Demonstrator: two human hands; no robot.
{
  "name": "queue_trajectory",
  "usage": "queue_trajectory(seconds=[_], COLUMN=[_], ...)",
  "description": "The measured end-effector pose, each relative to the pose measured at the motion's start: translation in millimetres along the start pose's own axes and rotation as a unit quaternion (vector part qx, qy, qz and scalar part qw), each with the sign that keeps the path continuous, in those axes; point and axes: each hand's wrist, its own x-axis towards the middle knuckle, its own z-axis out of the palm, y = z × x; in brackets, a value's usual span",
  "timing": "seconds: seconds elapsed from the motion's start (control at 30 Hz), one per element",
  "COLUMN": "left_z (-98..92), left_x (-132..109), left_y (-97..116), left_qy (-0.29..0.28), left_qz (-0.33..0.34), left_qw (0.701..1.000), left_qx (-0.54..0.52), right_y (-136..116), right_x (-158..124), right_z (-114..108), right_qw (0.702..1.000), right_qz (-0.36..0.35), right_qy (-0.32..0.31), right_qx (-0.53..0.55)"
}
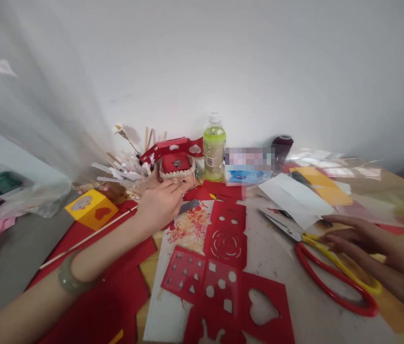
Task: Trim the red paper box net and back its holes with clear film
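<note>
My left hand (pixel 160 205), a green bangle (pixel 67 274) on its wrist, reaches in front of a red box trimmed with pearl-like beads (pixel 176 167). Its fingers are curled and partly hidden, so what they hold cannot be made out. A flat grey strip (pixel 189 206) lies beside the fingers. My right hand (pixel 370 253) is blurred, fingers stretched apart above scissors (pixel 302 237) with red and yellow handles. The scissors lie partly open on the table. Between my hands, a red paper cutout (pixel 225 270) has squares with heart, rose, triangle and dot holes.
A yellow paper cube (pixel 92 209) sits at left near a thin stick (pixel 90 235) and red sheets (pixel 90 301). Behind stand pens and brushes (pixel 126 169), a green drink bottle (pixel 214 148), a tissue pack (pixel 248 172) and a dark container (pixel 282 148). White paper (pixel 295 196) lies at right.
</note>
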Motion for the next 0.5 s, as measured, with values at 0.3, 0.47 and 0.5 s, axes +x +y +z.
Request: queue_trajectory(seconds=[0.3, 0.47, 0.5], left_z=[1.6, 1.6, 1.2], left_x=[6, 8, 9], left_y=[4, 27, 34], left_qy=[-0.109, -0.109, -0.107], left_qz=[0.005, 0.091, 0.114], left_qw=[0.989, 0.978, 0.973], left_qx=[-0.098, -0.155, -0.17], right_y=[7, -16, -16], right_x=[-22, -24, -25], right_z=[13, 24, 27], right_qw=[0.992, 0.993, 0.992], right_qz=[-0.049, -0.043, -0.035], right_qy=[0.002, -0.009, 0.009], right_qx=[-0.118, -0.114, -0.121])
